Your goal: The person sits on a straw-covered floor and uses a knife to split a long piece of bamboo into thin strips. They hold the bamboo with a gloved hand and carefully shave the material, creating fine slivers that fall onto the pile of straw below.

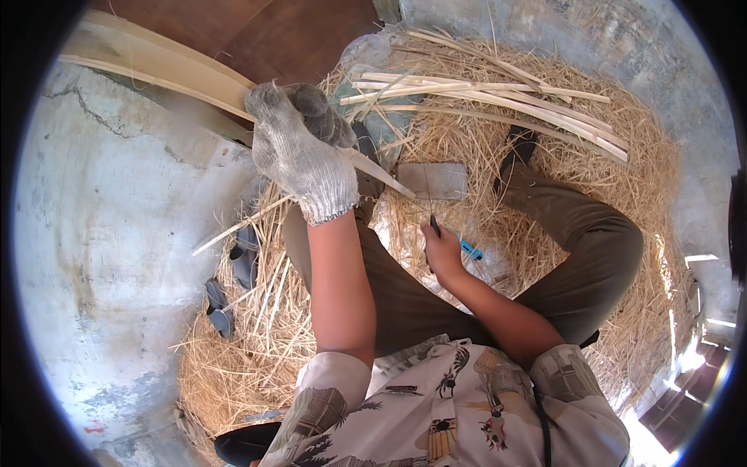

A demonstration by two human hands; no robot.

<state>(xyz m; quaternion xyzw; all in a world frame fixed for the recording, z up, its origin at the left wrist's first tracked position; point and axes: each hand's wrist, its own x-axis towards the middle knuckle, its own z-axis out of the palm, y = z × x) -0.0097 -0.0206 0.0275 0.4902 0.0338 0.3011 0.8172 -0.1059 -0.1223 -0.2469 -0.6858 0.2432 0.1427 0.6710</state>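
Observation:
My left hand (299, 148), in a grey-white knitted glove, is closed around a long pale strip, apparently bamboo (175, 66). The strip runs from the upper left through the glove, and its narrow end (385, 173) slants down toward my right hand. Low between my legs, my bare right hand (443, 251) is wrapped around the black handle of a knife (435, 226). The thin blade points away from me, close to the strip's tip; whether they touch I cannot tell. Just beyond the blade lies a flat grey rectangular block (433, 180).
Pale split strips (498, 97) lie in a pile on the shavings (622, 171) at the far right. A blue object (471, 250) rests beside my right hand. Dark sandals (244, 257) lie by the left wall (117, 233). A brown panel (288, 39) stands at the back.

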